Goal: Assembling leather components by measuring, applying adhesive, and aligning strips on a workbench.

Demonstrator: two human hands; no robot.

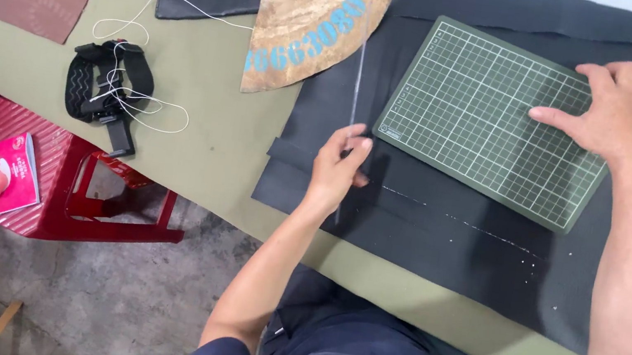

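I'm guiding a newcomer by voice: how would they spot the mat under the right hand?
Start at the large black fabric sheet covering the olive-green table. On it lies a dark green rectangular cutting mat, tilted, with the right hand flat on its far edge. Its white grid lines set it apart from everything nearby.

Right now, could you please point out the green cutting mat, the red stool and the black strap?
green cutting mat (476, 110), head view, gridded middle.
red stool (64, 157), head view, ribbed seat top.
black strap (85, 76), head view, left band.
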